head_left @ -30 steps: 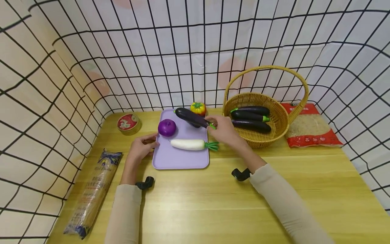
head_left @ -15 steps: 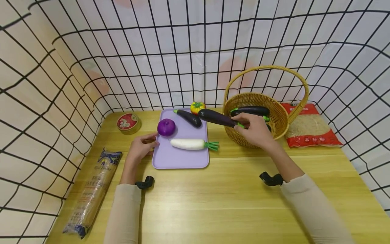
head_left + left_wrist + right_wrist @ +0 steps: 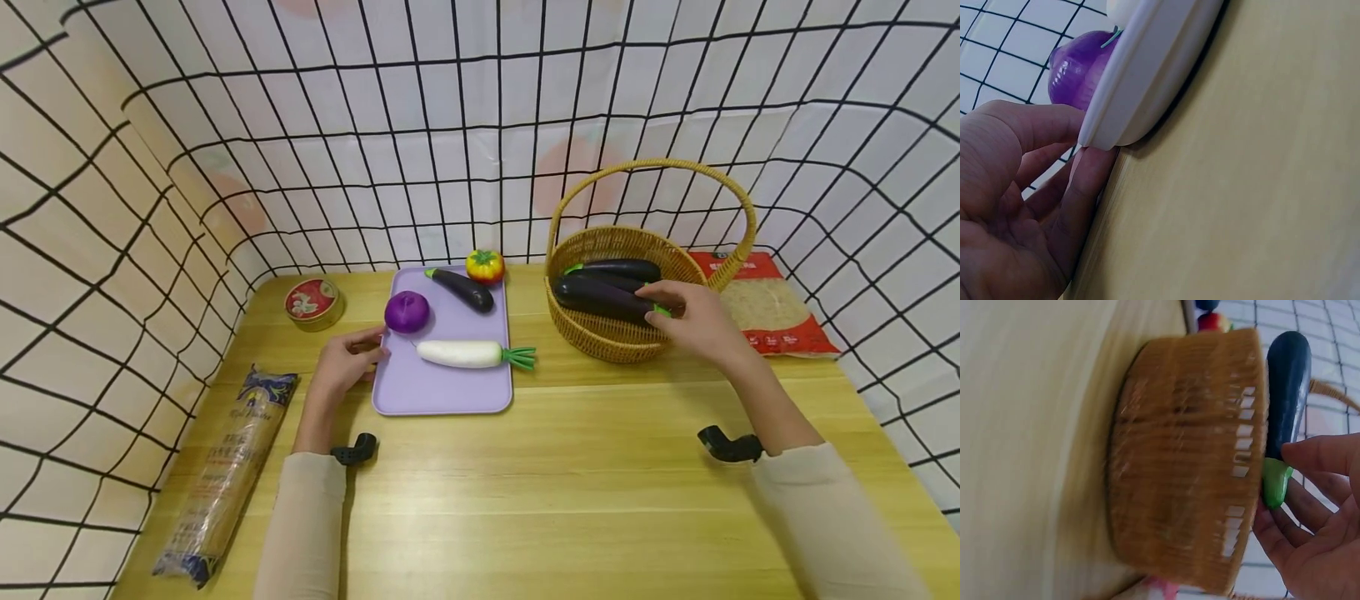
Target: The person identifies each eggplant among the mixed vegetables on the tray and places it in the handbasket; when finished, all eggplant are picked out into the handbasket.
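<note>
My right hand pinches an eggplant by its green stem end, over the wicker basket. In the right wrist view this eggplant lies along the basket's rim, thumb on one side and fingers beneath. Other eggplants lie inside the basket, partly hidden by the held one. My left hand grips the left edge of the lilac tray, thumb at the rim and fingers below. On the tray are a purple onion, a white radish with its leaves over the right edge, and an eggplant.
A red-and-yellow tomato-like vegetable sits at the tray's back right corner. A round red tin and a long noodle pack are on the left. Behind the basket's right side lies a red bag. Black wire grid encloses the back and sides.
My right hand has carried the eggplant rightward from above the tray to over the basket, exposing the eggplant on the tray. My left hand has stayed at the tray's edge.
</note>
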`<control>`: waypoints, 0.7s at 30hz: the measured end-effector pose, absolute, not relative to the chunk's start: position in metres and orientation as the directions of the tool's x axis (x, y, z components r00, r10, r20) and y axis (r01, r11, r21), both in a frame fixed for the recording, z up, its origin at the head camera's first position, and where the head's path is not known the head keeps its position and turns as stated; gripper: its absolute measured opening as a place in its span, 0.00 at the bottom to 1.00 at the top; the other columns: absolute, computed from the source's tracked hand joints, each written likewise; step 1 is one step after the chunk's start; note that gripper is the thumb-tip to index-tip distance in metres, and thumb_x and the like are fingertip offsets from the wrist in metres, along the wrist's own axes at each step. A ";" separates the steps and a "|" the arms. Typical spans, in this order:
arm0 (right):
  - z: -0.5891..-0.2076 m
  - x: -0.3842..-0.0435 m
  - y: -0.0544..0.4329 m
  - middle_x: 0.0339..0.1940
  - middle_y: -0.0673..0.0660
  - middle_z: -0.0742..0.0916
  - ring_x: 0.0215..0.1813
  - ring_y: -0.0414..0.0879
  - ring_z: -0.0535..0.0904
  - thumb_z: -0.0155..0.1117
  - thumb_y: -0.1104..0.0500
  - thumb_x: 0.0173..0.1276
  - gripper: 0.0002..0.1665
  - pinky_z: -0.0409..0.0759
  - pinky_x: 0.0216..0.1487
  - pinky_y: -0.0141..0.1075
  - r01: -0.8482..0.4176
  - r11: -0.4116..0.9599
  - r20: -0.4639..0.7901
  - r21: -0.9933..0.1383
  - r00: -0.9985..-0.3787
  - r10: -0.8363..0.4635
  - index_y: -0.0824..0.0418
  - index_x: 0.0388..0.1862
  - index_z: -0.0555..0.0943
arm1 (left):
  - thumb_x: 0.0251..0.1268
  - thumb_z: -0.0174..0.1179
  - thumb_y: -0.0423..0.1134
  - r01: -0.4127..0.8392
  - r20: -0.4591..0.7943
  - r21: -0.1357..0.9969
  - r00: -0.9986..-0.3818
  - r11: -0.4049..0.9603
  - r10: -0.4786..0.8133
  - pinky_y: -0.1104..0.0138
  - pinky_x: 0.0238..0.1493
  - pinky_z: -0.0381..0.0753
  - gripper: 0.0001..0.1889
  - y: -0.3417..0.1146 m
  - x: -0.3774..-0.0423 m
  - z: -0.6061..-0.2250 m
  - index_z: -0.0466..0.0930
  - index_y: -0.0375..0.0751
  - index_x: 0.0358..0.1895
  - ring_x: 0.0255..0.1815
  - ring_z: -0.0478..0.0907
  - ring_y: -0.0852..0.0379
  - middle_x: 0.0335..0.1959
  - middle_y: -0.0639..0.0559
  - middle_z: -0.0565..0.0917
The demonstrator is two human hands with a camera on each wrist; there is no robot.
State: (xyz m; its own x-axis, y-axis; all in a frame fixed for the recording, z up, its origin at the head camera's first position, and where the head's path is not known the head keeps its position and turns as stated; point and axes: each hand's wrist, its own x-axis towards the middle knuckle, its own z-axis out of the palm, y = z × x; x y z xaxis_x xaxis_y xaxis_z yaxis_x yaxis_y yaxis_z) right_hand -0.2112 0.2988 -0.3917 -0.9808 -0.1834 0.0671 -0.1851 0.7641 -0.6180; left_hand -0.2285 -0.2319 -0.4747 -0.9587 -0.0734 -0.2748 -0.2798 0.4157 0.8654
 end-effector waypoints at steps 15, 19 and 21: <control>-0.410 -0.227 0.306 0.59 0.70 0.86 0.56 0.67 0.82 0.63 0.59 0.74 0.21 0.81 0.51 0.61 -0.236 0.873 -0.020 -0.427 -0.963 -0.270 0.60 0.64 0.82 | 0.70 0.67 0.39 -0.256 -0.252 0.870 -0.965 0.422 -0.067 0.68 0.41 0.89 0.26 -0.235 -0.228 -0.474 0.79 0.54 0.70 0.55 0.79 0.50 0.64 0.44 0.80; -0.411 -0.230 0.303 0.61 0.71 0.85 0.60 0.68 0.81 0.62 0.60 0.75 0.22 0.80 0.55 0.62 -0.211 0.870 -0.081 -0.445 -0.959 -0.273 0.62 0.65 0.80 | 0.69 0.67 0.39 -0.256 -0.253 0.872 -0.966 0.416 -0.063 0.68 0.41 0.89 0.25 -0.233 -0.228 -0.477 0.79 0.53 0.69 0.55 0.79 0.50 0.64 0.44 0.80; -0.410 -0.230 0.302 0.60 0.71 0.85 0.60 0.68 0.81 0.62 0.61 0.74 0.22 0.80 0.56 0.62 -0.201 0.863 -0.094 -0.464 -0.957 -0.274 0.64 0.65 0.80 | 0.70 0.67 0.38 -0.260 -0.257 0.873 -0.964 0.413 -0.065 0.68 0.41 0.89 0.25 -0.233 -0.228 -0.477 0.79 0.54 0.69 0.55 0.79 0.50 0.64 0.44 0.79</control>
State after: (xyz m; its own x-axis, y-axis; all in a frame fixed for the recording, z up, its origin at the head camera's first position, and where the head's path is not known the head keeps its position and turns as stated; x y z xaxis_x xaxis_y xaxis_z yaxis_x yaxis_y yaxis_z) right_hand -0.2300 0.3020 -0.4104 -0.9570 -0.2741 -0.0945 -0.2014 0.8628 -0.4637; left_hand -0.2284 -0.2333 -0.4769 -0.9643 -0.0651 -0.2567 -0.2602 0.4134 0.8726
